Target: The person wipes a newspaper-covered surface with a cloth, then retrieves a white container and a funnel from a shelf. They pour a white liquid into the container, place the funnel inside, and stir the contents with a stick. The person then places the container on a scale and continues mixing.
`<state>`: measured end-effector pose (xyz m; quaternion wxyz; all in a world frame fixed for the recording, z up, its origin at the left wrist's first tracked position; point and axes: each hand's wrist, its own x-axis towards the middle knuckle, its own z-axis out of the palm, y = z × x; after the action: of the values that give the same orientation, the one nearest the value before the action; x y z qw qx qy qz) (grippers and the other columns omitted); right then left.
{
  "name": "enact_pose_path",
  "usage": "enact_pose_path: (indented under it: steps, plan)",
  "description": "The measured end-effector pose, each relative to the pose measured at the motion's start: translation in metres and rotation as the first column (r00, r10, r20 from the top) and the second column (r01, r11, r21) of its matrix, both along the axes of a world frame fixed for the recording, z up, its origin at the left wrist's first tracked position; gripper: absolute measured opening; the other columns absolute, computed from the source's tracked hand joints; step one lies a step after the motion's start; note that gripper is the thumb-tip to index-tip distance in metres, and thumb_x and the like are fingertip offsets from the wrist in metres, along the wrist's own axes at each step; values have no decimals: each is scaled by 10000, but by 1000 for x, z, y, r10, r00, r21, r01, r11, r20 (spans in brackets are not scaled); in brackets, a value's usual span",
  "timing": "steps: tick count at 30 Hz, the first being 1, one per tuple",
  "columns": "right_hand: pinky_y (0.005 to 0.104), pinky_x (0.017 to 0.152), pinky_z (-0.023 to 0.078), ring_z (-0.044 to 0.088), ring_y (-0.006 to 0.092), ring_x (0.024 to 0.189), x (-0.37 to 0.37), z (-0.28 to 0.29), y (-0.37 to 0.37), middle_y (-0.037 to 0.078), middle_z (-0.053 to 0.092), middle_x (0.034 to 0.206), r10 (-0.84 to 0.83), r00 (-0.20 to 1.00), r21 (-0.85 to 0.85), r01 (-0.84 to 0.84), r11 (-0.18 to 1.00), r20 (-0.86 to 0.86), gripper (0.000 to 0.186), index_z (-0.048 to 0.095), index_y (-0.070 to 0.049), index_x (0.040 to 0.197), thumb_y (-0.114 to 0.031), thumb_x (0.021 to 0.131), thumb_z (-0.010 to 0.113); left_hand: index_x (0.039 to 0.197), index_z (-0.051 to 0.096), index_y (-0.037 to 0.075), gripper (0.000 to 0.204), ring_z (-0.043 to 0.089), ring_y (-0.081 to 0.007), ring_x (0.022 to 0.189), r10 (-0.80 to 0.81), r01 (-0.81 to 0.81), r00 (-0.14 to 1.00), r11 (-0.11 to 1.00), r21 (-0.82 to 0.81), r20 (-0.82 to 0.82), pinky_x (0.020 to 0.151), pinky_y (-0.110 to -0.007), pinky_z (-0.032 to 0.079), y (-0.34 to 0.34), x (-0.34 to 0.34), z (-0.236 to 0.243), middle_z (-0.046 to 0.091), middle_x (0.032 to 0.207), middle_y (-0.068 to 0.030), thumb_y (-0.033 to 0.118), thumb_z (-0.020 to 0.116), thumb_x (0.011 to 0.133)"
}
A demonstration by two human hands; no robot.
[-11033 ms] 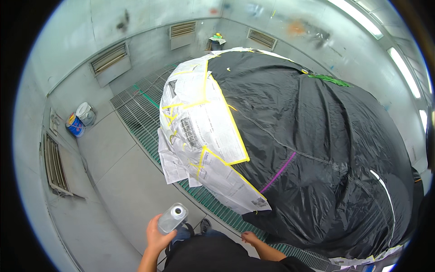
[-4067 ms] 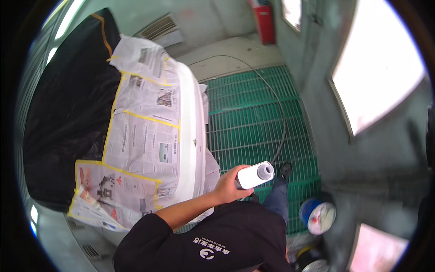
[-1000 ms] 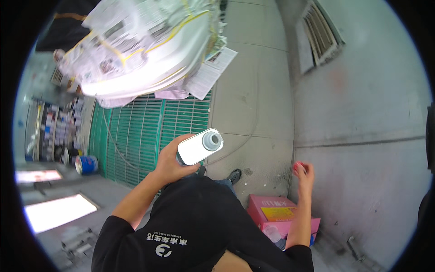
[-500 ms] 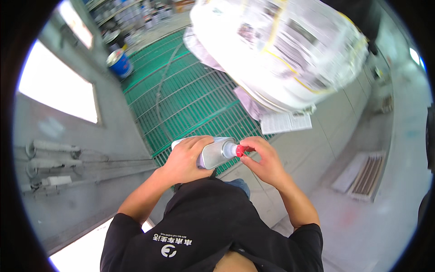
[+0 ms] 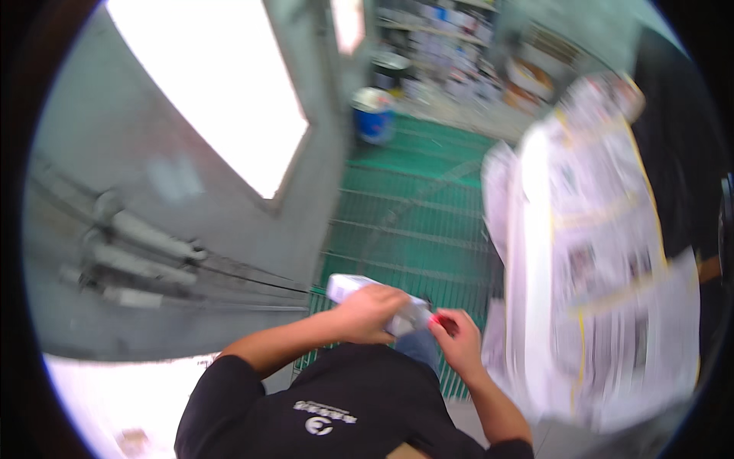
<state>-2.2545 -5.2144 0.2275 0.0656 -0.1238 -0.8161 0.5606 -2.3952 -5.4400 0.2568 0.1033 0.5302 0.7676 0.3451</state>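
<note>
A silvery-white metal can (image 5: 348,285) lies tilted sideways in front of my body. My left hand (image 5: 373,314) is wrapped round its middle, hiding part of the can. At the can's right end, a small red cap (image 5: 436,321) sits between the fingers and thumb of my right hand (image 5: 459,340). Motion blurs the cap, so whether it is still on the spout cannot be made out.
On the right stands a car body part (image 5: 539,268) covered with newspaper and yellow tape. Green floor grating (image 5: 413,206) runs ahead toward a blue bucket (image 5: 373,118) and cluttered shelves (image 5: 436,34). Along the left grey wall (image 5: 153,206) are pipes (image 5: 145,237) and bright panels.
My view has swung left, bringing the paper-covered part to the right side and the shelves further into sight. Both hands keep their hold on the can and cap.
</note>
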Motion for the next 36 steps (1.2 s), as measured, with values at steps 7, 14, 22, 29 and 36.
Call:
enact_pose_path:
  steps: [7, 14, 22, 29, 36]
  plan:
    - [345, 663, 577, 716, 207, 702, -150, 47, 87, 95, 701, 871, 456, 887, 379, -397, 836, -77, 377, 641, -1, 1185, -154, 870, 781, 1235, 574, 24, 681, 663, -389, 1044, 215, -211, 976, 971, -109, 30, 922, -482, 526, 54, -95, 38, 671, 1102, -178, 224, 831, 637]
    - [262, 606, 574, 694, 142, 686, -332, 13, 123, 91, 709, 885, 352, 889, -406, -218, 887, 292, 324, 582, 49, 1179, -168, 972, 706, 1196, 578, 30, 637, 647, -379, 1116, 417, -419, 895, 908, 21, -159, 974, -481, 511, 95, -233, 23, 661, 1158, -169, 206, 829, 637]
    - [393, 644, 566, 701, 293, 788, -568, 84, 152, 109, 691, 913, 779, 622, 723, -573, 386, 77, 541, 617, -61, 1241, -343, 820, 804, 1245, 599, 7, 656, 680, -392, 1010, 376, -395, 908, 915, 81, 185, 861, -452, 552, 90, -449, 27, 687, 1108, -193, 200, 844, 669]
    - [431, 602, 558, 697, 308, 718, -698, 80, 183, 97, 671, 789, 651, 733, 686, -578, 443, 197, 472, 655, -74, 864, -544, 898, 670, 1246, 584, -7, 705, 660, -418, 1050, 247, -254, 966, 962, 99, 83, 902, -489, 536, 128, -605, 31, 674, 1156, -218, 191, 859, 627]
    - [414, 604, 560, 704, 297, 665, -840, 13, 266, 115, 705, 742, 448, 695, 162, -624, 764, 562, 571, 726, -54, 899, -597, 972, 563, 1253, 560, -3, 715, 644, -422, 1099, 162, -162, 987, 987, -4, 16, 936, -498, 520, 218, -760, 2, 659, 1211, -211, 199, 852, 632]
